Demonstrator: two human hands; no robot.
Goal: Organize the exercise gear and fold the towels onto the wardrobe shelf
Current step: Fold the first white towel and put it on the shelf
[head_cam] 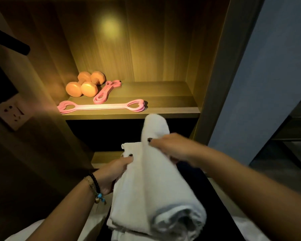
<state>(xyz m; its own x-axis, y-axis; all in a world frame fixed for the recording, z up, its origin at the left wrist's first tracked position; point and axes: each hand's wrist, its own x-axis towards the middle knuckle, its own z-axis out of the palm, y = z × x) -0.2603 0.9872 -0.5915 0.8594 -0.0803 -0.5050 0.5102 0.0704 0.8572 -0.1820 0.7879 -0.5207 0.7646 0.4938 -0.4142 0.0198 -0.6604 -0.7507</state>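
I see the dumbbells (85, 86) and pink bands (101, 106) already lying on the shelf (172, 101). My left hand (111, 173) and right hand (170, 146) both grip the white towel (151, 188) below it, half folded; shelving remains.

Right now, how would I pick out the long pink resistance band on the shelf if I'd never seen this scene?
Find the lit wooden wardrobe shelf. Along its front edge, in front of the orange dumbbells, lies the long pink band, stretched flat from left to right. It has a heart-shaped handle loop at each end, unlike the bunched pink band behind it, which runs front to back.
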